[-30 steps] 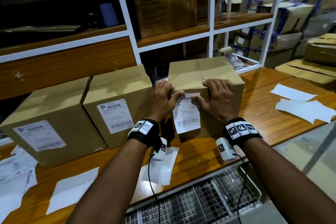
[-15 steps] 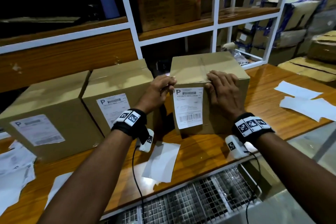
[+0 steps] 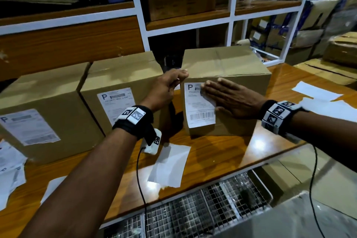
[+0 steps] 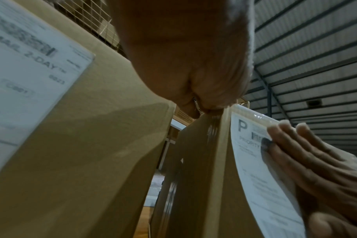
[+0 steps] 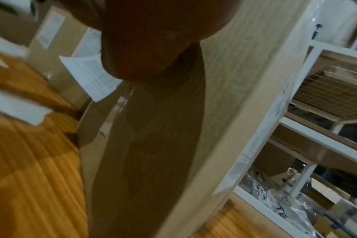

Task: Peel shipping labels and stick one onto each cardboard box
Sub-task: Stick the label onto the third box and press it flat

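Note:
Three cardboard boxes stand in a row on the wooden table [image 3: 222,152]. The left box [image 3: 38,91] and the middle box [image 3: 123,75] each carry a white shipping label on the front. The right box [image 3: 231,63] has a label [image 3: 199,110] on its front face. My right hand [image 3: 228,98] lies flat on that label, its fingers [image 4: 296,145] straight and pointing left over the upper part. My left hand [image 3: 170,85] grips the box's top left corner with curled fingers. In the right wrist view only my palm [image 5: 143,40] and the box front [image 5: 224,112] show.
White backing sheets lie on the table near its front edge [image 3: 170,166] and at the right [image 3: 318,91]; more sheets are piled at the far left [image 3: 9,160]. A wire mesh rack [image 3: 193,208] sits below the table edge. White shelving [image 3: 231,15] with parcels stands behind.
My right hand came down from the box's top edge and now lies flat across the label. My left hand left the label's side and moved up to the box's top left corner.

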Demonstrator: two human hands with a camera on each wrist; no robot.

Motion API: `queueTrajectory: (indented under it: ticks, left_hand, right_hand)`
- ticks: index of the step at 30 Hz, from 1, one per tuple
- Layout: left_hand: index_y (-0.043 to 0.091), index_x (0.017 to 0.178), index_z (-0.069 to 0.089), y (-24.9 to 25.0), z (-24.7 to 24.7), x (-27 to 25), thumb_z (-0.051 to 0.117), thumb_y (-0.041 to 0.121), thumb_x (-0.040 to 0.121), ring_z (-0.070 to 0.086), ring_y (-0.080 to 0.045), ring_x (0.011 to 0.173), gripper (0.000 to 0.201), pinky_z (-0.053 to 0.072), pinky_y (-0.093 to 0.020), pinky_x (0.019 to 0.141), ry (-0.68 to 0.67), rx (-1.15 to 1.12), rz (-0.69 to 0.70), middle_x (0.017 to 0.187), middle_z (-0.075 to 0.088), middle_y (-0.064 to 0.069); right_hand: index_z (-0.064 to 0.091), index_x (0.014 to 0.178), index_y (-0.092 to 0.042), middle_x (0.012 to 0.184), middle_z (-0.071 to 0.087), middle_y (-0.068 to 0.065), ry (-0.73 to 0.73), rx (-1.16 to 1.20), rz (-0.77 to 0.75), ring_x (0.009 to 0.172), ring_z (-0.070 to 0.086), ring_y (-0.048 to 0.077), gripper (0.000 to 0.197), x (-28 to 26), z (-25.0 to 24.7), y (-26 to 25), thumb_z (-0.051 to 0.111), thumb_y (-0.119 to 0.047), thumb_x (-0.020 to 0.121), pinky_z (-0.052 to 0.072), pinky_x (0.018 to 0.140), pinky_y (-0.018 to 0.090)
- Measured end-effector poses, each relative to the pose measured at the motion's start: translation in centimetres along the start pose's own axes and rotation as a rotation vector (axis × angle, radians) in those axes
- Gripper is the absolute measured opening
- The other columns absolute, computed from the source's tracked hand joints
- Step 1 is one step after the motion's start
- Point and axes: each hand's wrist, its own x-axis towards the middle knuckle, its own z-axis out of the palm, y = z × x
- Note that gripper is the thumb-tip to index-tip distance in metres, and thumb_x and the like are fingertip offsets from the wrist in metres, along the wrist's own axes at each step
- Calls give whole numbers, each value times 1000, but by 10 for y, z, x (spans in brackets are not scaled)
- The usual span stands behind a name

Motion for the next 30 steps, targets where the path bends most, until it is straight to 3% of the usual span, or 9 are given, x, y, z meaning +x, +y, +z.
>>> queueTrajectory:
  ticks: [4, 10, 14, 17, 21, 24, 27, 30]
  left_hand:
    - [-5, 126, 61, 1, -2, 2, 61, -24, 87, 50, -28, 138, 44, 46, -40, 114, -42, -35, -42, 141, 55, -19]
    - [-2, 123, 64, 2, -5, 4, 61, -23, 88, 53, -25, 135, 41, 47, -35, 113, -30, -20, -24, 139, 58, -17]
    - [0, 126, 64, 0, -7, 3, 59, -23, 89, 53, -24, 136, 44, 47, -30, 112, -24, -30, -23, 140, 59, -15]
    - [3, 129, 64, -1, -9, 3, 56, -23, 90, 52, -21, 137, 46, 46, -24, 111, -27, -38, -35, 142, 59, -12]
    - [3, 133, 63, -1, -16, 2, 60, -19, 90, 50, -18, 140, 49, 44, -22, 112, -58, -64, -48, 146, 57, -12]
    - [2, 136, 61, -3, -18, 0, 69, -14, 86, 49, -16, 140, 54, 43, -15, 108, -73, -92, -26, 147, 56, -13]
    - [5, 137, 61, -8, -19, 2, 66, -20, 84, 46, -14, 143, 59, 42, -16, 110, -90, -113, -47, 149, 55, -10]
    - [5, 135, 62, -13, -19, 6, 55, -30, 80, 46, -14, 143, 66, 40, -16, 111, -94, -128, -71, 148, 56, -12]
  right_hand:
    - [19, 160, -4, 167, 17, 15, -20, -3, -85, 155, 20, 28, 67, -5, 8, -1, 26, -43, 106, 3, 128, 40]
    - [13, 159, -5, 167, 18, 13, -29, -46, -163, 156, 8, 20, 66, -15, 22, -20, 25, -41, 105, -3, 129, 38]
    - [27, 160, -9, 167, 23, 11, -149, -100, -227, 155, 16, 24, 65, -24, 35, -37, 21, -45, 106, 2, 128, 40]
    - [35, 156, -11, 164, 26, 8, -205, -42, -219, 153, 20, 22, 63, -26, 35, -48, 23, -44, 104, -1, 125, 40]
    - [19, 162, -11, 169, 19, 10, -347, 70, -296, 155, 4, 25, 63, -22, 28, -54, 23, -46, 110, -16, 125, 38]
    - [24, 160, -8, 165, 27, 15, -171, 150, -188, 154, 19, 28, 64, -3, 6, -39, 28, -47, 108, 5, 130, 43]
    - [21, 159, -4, 164, 21, 19, -44, 111, -53, 155, 15, 29, 67, 17, -7, -15, 29, -44, 107, 3, 130, 42]
    - [17, 160, -2, 165, 18, 21, -29, 65, -25, 155, 13, 31, 68, 37, -7, -5, 26, -44, 108, 2, 130, 43]
